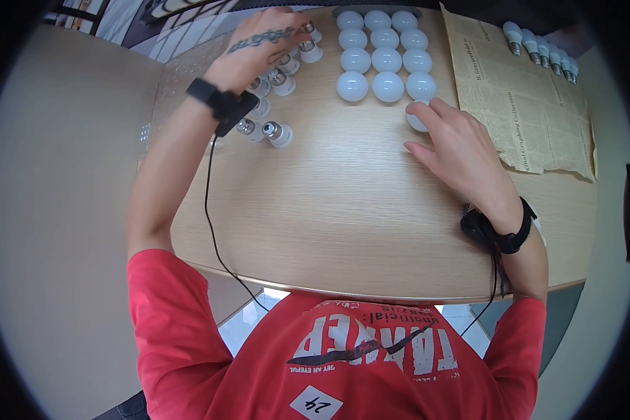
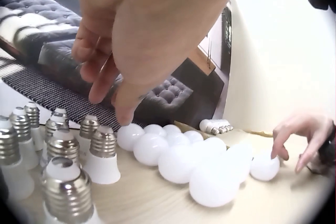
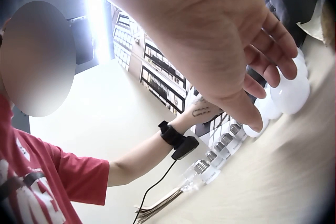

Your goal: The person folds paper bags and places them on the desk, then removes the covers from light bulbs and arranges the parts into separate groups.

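Observation:
My left hand (image 1: 262, 43) reaches over a cluster of white bulb bases with metal screw caps (image 1: 282, 81) at the back left. In the left wrist view its loosely bent fingers (image 2: 106, 82) hang above the upright bases, the thumb apart from them, with nothing held. At the near right end of rows of white bulb globes (image 1: 387, 87), my right hand (image 1: 462, 140) touches a single globe (image 2: 264, 167) with its fingertips. Its thumb stands away from that globe, and part of the globe is hidden under the fingers in the head view.
Brown printed paper (image 1: 518, 105) lies on the right of the wooden table (image 1: 329, 217). Several complete bulbs (image 1: 532, 47) lie in a row at its upper edge. Clear plastic packaging (image 1: 178, 91) is at the left. A black cable (image 1: 210, 203) trails from the left wrist camera.

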`<state>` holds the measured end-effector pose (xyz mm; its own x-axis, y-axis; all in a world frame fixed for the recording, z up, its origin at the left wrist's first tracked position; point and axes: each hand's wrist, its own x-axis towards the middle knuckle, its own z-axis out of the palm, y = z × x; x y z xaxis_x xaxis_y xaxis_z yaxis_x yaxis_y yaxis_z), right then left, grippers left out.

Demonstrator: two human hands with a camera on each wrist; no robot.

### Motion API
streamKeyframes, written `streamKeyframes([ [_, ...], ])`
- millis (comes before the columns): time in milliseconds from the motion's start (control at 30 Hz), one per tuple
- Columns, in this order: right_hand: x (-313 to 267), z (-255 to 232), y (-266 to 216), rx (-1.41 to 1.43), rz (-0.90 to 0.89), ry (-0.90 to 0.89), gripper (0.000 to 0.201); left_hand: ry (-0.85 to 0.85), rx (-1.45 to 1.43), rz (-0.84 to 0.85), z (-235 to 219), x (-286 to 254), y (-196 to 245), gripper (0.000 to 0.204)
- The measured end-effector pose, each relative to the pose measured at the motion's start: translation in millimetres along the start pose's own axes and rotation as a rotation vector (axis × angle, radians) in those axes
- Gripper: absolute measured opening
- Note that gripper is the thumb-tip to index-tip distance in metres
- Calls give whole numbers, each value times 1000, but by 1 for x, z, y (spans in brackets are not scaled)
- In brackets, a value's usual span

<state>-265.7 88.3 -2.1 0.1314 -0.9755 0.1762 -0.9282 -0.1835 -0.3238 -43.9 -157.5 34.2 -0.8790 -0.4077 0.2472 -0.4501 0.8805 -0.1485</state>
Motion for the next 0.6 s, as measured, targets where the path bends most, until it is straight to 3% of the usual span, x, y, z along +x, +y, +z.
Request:
streamKeyframes([
  [67, -1, -1, 0, 5, 1, 0, 40, -121, -11, -134, -26, -14, 15, 32],
  [200, 0, -3, 0, 10, 6, -3, 39, -350, -53, -117, -60, -66, 46, 50],
  [367, 1, 2, -1, 16, -29, 14, 38, -557, -98, -87, -54, -96, 57, 38],
  [467, -1, 1, 0, 19, -17, 11, 38, -560, -114, -85, -41, -93, 54, 32],
  [600, 0, 4, 0, 22, -28, 19, 37, -368, -138, -47, -26, -74, 56, 24],
])
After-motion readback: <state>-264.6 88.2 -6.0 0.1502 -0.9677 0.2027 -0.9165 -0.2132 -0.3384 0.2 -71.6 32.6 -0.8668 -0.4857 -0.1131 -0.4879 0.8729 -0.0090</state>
